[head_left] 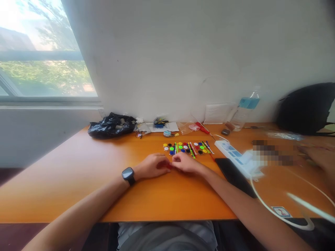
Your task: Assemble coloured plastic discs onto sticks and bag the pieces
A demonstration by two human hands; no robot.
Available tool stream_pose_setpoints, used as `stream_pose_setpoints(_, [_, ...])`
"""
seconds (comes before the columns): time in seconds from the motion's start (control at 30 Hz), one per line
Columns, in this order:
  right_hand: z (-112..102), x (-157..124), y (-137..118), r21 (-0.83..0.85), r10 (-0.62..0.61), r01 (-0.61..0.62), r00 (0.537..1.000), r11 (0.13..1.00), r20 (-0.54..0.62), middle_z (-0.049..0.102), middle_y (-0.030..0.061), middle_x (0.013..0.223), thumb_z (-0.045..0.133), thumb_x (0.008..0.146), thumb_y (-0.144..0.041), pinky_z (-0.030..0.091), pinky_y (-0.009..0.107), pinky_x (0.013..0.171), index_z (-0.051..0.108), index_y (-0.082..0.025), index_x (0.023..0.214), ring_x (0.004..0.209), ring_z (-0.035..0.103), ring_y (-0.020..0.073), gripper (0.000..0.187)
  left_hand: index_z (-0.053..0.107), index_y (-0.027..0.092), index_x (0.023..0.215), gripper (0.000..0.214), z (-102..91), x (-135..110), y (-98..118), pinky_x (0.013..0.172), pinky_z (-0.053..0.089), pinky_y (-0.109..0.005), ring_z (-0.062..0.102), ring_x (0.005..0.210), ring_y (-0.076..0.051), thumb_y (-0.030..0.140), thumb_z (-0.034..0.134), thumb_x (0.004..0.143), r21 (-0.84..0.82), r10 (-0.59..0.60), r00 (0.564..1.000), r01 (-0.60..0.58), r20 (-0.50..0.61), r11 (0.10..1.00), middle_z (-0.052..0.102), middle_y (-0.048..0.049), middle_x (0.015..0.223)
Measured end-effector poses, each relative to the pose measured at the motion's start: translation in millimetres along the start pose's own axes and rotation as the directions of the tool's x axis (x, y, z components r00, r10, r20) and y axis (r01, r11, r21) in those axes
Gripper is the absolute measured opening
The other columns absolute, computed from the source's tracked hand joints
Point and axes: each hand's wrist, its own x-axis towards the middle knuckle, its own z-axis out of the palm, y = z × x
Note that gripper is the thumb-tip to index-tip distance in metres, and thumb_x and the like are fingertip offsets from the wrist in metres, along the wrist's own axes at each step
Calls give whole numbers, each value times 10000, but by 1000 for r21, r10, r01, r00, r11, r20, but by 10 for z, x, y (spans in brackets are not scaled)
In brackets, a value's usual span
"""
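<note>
My left hand point(153, 165) rests low over the orange-brown table, fingers curled and closed around a small red piece point(166, 167), mostly hidden by the fingers. Touching or almost touching its fingertips, my right hand point(185, 162) has thumb and forefinger pinched together; whatever lies between them is too small to name. Just beyond both hands lie small round discs point(180, 147) in yellow, black, green, white, red and blue. Among them are groups of thin coloured plastic sticks point(192, 150). A dark watch point(128, 173) is on my left wrist.
A white power strip point(232, 157) and black phone point(234, 176) lie right of my hands, with a white cable point(255, 190) beside them. Another person's blurred hand point(318, 153) is at far right. A black plastic bag point(112, 125), red-handled screwdriver point(202, 128) and clear bottle point(244, 111) stand along the wall.
</note>
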Motion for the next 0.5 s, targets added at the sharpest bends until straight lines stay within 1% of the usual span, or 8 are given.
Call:
stream_pose_setpoints(0.1, [8, -15, 3, 9, 3, -3, 1000, 1000, -22, 564, -35, 545, 658, 841, -367, 325, 229, 509, 588, -178, 697, 514, 494, 114, 248, 751, 238, 1024, 203, 0, -7, -1, 729, 480, -273, 665, 809, -169, 395, 759, 897, -6, -11, 1000, 11, -8, 1000, 744, -41, 916])
stream_pose_setpoints(0.23, [-6, -53, -29, 16, 15, -15, 1000, 1000, -2, 572, -25, 546, 636, 899, -424, 309, 236, 489, 573, -183, 708, 488, 481, 111, 314, 746, 251, 1067, 249, -4, -15, 12, 733, 488, -268, 677, 815, -167, 407, 783, 876, -6, -21, 1000, 21, -9, 1000, 751, -35, 948])
stream_pose_setpoints(0.33, [-22, -80, -70, 23, 26, -26, 1000, 999, 7, 574, -21, 547, 608, 936, -435, 306, 236, 487, 572, -180, 705, 480, 479, 107, 346, 745, 251, 1097, 301, -64, -6, 37, 739, 504, -270, 692, 821, -174, 450, 782, 874, 13, -16, 1000, 16, -26, 1000, 754, -45, 955])
stream_pose_setpoints(0.37, [-24, -87, -82, 27, 30, -30, 1000, 999, 6, 577, -19, 548, 598, 946, -440, 311, 236, 487, 571, -180, 700, 479, 482, 106, 359, 746, 245, 1092, 311, -114, 1, 50, 738, 511, -273, 692, 815, -175, 469, 775, 879, 32, -4, 999, 6, -49, 999, 751, -51, 946])
stream_pose_setpoints(0.43, [-19, -98, -100, 39, 40, -40, 999, 998, -2, 590, -15, 557, 586, 959, -452, 325, 234, 487, 573, -180, 698, 473, 493, 104, 376, 744, 224, 1070, 322, -276, 13, 91, 752, 529, -289, 687, 809, -180, 494, 755, 895, 99, 40, 988, -26, -146, 995, 743, -67, 931])
stream_pose_setpoints(0.47, [-13, -101, -105, 46, 50, -50, 999, 998, -10, 594, -15, 559, 585, 962, -461, 330, 233, 484, 578, -182, 706, 466, 495, 103, 378, 742, 216, 1071, 298, -390, 13, 122, 768, 540, -295, 690, 827, -184, 471, 737, 917, 137, 87, 978, -61, -192, 989, 741, -74, 933])
stream_pose_setpoints(0.5, [-5, -103, -108, 54, 64, -63, 998, 997, -20, 593, -17, 556, 587, 963, -471, 332, 233, 479, 584, -183, 717, 457, 494, 102, 378, 739, 214, 1057, 247, -522, 4, 165, 764, 547, -301, 686, 822, -183, 429, 718, 938, 179, 130, 953, -82, -275, 980, 738, -72, 914])
